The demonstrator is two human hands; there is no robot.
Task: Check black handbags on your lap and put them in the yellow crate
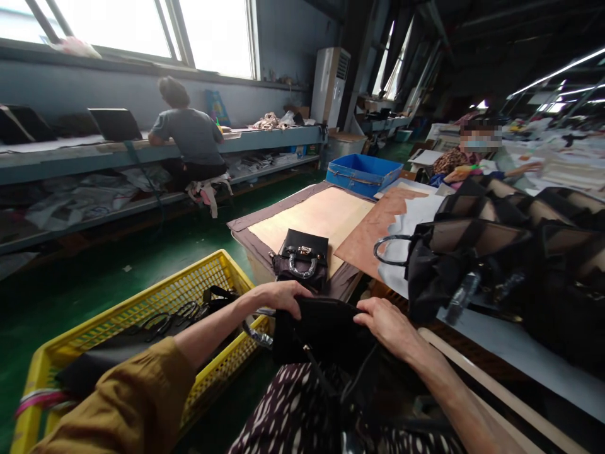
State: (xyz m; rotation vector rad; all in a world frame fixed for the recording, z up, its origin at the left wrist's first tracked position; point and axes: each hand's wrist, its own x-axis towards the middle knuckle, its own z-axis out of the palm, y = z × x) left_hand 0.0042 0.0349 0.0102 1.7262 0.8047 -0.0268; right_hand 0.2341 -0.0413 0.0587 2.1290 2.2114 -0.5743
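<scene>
A black handbag [321, 331] rests on my lap, over a dark patterned cloth [293, 410]. My left hand [278, 295] curls over the bag's top left edge, fingers closed on it. At the top right edge, my right hand [385, 321] grips the same bag with bent fingers. A plastic-wrapped handle [253, 331] sticks out at the bag's left side. Just beyond my hands, a finished small black handbag [301, 258] with a wrapped handle lies on a low table [307, 217].
A yellow crate [142, 315] with black handles and bag parts stands at my left. Several open black bags [496, 252] line the bench at right. A blue bin [362, 173] sits behind the table. One person sits at the far bench [189, 135]; another works at the right [472, 157].
</scene>
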